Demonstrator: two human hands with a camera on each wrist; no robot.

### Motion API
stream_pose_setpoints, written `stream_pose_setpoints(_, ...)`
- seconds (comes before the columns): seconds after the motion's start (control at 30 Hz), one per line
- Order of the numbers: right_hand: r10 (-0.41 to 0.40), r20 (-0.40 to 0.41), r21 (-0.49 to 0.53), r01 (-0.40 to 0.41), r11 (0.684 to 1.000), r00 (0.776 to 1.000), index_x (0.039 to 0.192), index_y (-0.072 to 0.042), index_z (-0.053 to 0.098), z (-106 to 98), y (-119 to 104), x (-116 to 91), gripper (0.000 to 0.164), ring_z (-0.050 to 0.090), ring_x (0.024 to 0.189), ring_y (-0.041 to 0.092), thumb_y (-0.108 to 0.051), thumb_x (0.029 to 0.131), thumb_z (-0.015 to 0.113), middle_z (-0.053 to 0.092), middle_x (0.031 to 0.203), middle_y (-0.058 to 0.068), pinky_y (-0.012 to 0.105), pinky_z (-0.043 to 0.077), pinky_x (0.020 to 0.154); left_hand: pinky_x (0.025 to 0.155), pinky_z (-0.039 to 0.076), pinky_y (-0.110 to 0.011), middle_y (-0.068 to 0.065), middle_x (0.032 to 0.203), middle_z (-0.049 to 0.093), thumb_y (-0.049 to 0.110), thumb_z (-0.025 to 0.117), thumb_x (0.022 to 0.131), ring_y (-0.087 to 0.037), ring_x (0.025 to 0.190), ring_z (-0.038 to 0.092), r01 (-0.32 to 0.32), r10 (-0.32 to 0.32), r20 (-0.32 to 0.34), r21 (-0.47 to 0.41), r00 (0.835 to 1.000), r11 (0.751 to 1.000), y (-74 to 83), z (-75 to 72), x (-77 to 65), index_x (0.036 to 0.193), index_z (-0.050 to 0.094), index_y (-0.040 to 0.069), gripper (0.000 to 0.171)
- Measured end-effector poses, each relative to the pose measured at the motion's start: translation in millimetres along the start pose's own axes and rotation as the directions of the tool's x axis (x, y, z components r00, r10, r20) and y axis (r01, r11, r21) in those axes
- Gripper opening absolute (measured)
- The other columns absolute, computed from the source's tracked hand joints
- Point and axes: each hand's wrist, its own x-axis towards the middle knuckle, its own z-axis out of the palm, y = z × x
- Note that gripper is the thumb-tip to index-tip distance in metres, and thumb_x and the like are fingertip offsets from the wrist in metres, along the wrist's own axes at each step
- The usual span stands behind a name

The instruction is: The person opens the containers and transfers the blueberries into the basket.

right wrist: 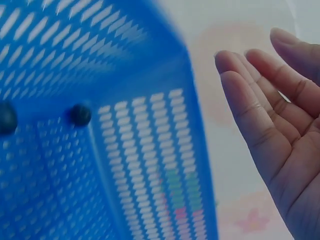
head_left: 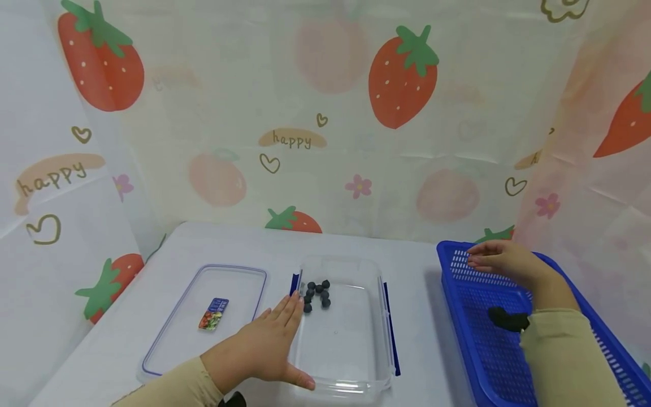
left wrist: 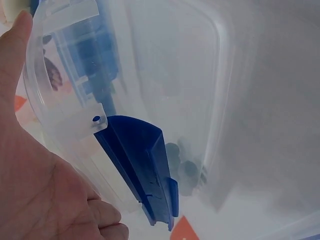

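White tabletop (head_left: 414, 339): clear box (head_left: 338, 347) already holds dark balls (head_left: 319, 288), two (perhaps more) remain in the right-side basket (head_left: 498, 367), left hand (head_left: 267, 345) and right hand (head_left: 516, 265) loose-fingered, grasping nothing.

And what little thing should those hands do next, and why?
Probably lower the right hand into the blue basket and pinch a dark ball: that hand looks empty, such balls show inside the basket, and similar berry-like balls already sit in the clear box.
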Motion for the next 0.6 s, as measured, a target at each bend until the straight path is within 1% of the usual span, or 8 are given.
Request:
stream_pose_setpoints(0.07,-0.023,0.008,-0.001,0.023,1.0,1.0,0.125,0.014,0.04,5,-9,3,0.051,0.061,0.099,0.014,-0.016,0.089,0.06,0.057,0.113,0.015,0.028,0.048,0.085,0.105,0.023,-0.052,-0.017,0.152,0.002,0.09,0.039,0.057,-0.032,0.139,0.003,0.0,0.0,0.0,0.001,1.0,1.0,-0.7,1.2,0.6,0.146,0.011,0.0,0.129)
stream_pose_setpoints(0.13,-0.036,0.018,0.01,0.035,0.999,0.999,0.125,0.015,0.039,9,-19,6,0.051,0.061,0.099,0.013,-0.016,0.09,0.059,0.057,0.114,0.016,0.028,0.048,0.085,0.105,0.022,-0.052,-0.016,0.152,0.001,0.089,0.041,0.058,-0.032,0.139,0.003,0.0,0.0,0.0,0.003,1.0,1.0,-1.2,2.2,1.3,0.146,0.011,0.0,0.128)
stream_pose_setpoints(0.2,-0.041,0.033,0.009,0.041,0.999,0.999,0.125,0.014,0.04,14,-28,8,0.051,0.06,0.101,0.015,-0.017,0.09,0.059,0.054,0.117,0.021,0.028,0.048,0.086,0.105,0.022,-0.052,-0.016,0.152,0.0,0.088,0.042,0.059,-0.031,0.139,0.002,-0.003,0.003,-0.002,0.007,1.0,1.0,-1.4,3.3,2.0,0.146,0.01,0.0,0.127)
stream_pose_setpoints(0.27,-0.042,0.046,0.011,0.042,0.999,0.998,0.126,0.013,0.04,19,-37,11,0.05,0.059,0.105,0.021,-0.017,0.091,0.058,0.051,0.121,0.027,0.029,0.048,0.087,0.106,0.021,-0.052,-0.017,0.152,0.0,0.087,0.043,0.06,-0.031,0.139,0.002,-0.004,0.004,-0.002,0.015,1.0,1.0,-1.7,4.3,2.7,0.146,0.01,0.0,0.126)
stream_pose_setpoints(0.33,-0.05,0.057,-0.002,0.05,0.999,0.997,0.125,0.011,0.042,24,-45,14,0.047,0.057,0.108,0.025,-0.019,0.091,0.057,0.049,0.124,0.029,0.03,0.047,0.088,0.105,0.021,-0.052,-0.017,0.152,0.001,0.086,0.044,0.06,-0.032,0.139,0.002,-0.005,0.005,-0.001,0.018,1.0,1.0,-1.6,4.6,3.1,0.146,0.01,0.0,0.126)
stream_pose_setpoints(0.4,-0.058,0.057,-0.022,0.059,0.998,0.997,0.124,0.008,0.045,30,-53,17,0.045,0.056,0.109,0.028,-0.021,0.091,0.057,0.051,0.123,0.027,0.033,0.047,0.088,0.105,0.022,-0.052,-0.017,0.152,0.002,0.086,0.044,0.06,-0.032,0.139,0.002,-0.004,0.004,-0.001,0.019,1.0,1.0,-1.2,4.3,3.0,0.146,0.011,0.0,0.126)
stream_pose_setpoints(0.47,-0.063,0.053,-0.042,0.066,0.997,0.997,0.122,0.004,0.048,37,-60,22,0.043,0.057,0.108,0.028,-0.024,0.091,0.057,0.054,0.121,0.023,0.035,0.046,0.089,0.105,0.022,-0.052,-0.017,0.152,0.003,0.087,0.044,0.06,-0.032,0.139,0.003,-0.001,0.001,0.002,0.017,1.0,1.0,-0.5,3.4,2.2,0.146,0.011,0.0,0.126)
stream_pose_setpoints(0.6,-0.072,0.051,-0.058,0.075,0.995,0.996,0.119,0.001,0.051,51,-72,31,0.041,0.057,0.108,0.027,-0.026,0.09,0.059,0.057,0.118,0.018,0.04,0.045,0.091,0.105,0.023,-0.053,-0.018,0.152,0.005,0.086,0.045,0.06,-0.033,0.139,0.004,-0.003,0.003,0.001,0.008,1.0,1.0,0.9,1.4,0.6,0.145,0.012,0.0,0.126)
